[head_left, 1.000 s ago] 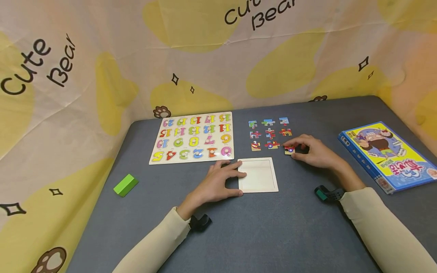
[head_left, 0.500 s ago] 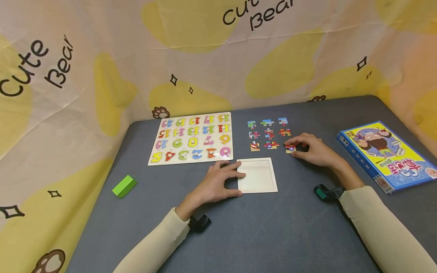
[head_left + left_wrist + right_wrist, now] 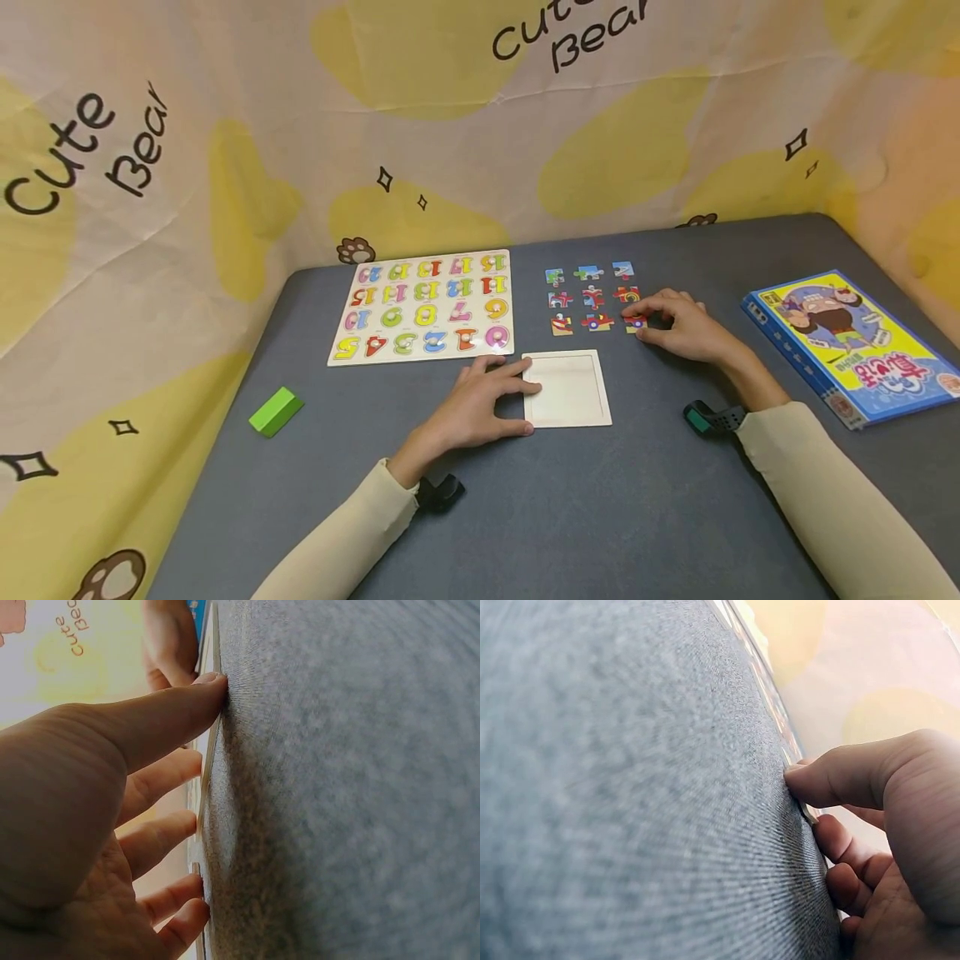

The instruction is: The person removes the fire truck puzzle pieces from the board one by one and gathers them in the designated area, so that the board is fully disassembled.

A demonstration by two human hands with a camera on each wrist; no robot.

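Note:
My right hand point(image 3: 686, 327) pinches a small jigsaw piece point(image 3: 634, 323) with a blue-and-red picture, at the near right corner of a group of several jigsaw pieces point(image 3: 597, 322) laid in three rows. In the right wrist view, the thumb point(image 3: 810, 780) lies at the piece's near edge, and the fingers partly hide it. My left hand point(image 3: 476, 406) is spread along the left side of a shallow white puzzle tray point(image 3: 567, 390). Its thumb point(image 3: 202, 694) touches the tray's near left corner, and the other fingertips rest at its left rim.
A number puzzle board point(image 3: 442, 329) lies behind the left hand. To the far left sits a green block point(image 3: 276, 412). A blue-and-yellow box point(image 3: 855, 342) lies right of the right hand. Behind the grey table point(image 3: 600, 517) hangs a printed cloth point(image 3: 450, 75).
My right hand has nudged the pinched jigsaw piece slightly away from me, closer in line with its row. The left hand and tray have stayed put.

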